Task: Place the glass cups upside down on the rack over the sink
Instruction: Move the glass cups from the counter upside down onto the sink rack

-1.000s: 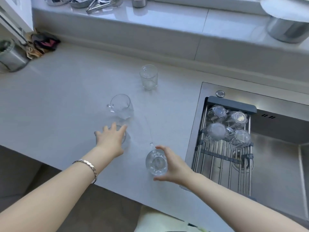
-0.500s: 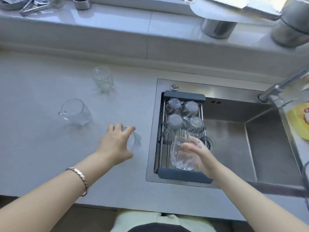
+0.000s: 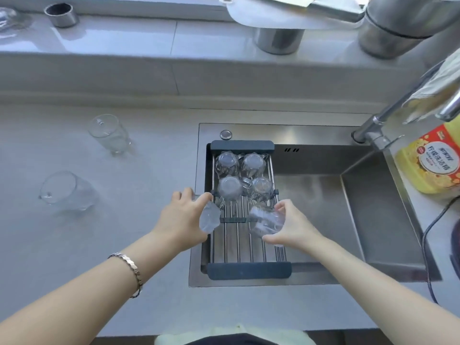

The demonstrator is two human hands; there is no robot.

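Observation:
A metal rack (image 3: 249,268) with dark end bars spans the left part of the sink (image 3: 373,232). Several glass cups (image 3: 239,178) stand upside down at its far end. My right hand (image 3: 291,225) holds a glass cup (image 3: 265,220) tilted just above the rack's middle bars. My left hand (image 3: 183,217) grips another glass cup (image 3: 209,217) at the rack's left edge, tipped on its side. Two more glass cups, one near (image 3: 67,189) and one farther back (image 3: 109,133), stand upright on the counter to the left.
A faucet (image 3: 388,120) rises at the sink's back right, with a yellow detergent bottle (image 3: 433,160) beside it. Metal pots (image 3: 278,38) and a small metal ring (image 3: 62,14) sit on the ledge behind. A black cable (image 3: 433,225) runs along the right counter.
My left hand lifted its cup off the counter and carried it right to the rack's edge. My right hand moved its cup farther over the rack and tipped it.

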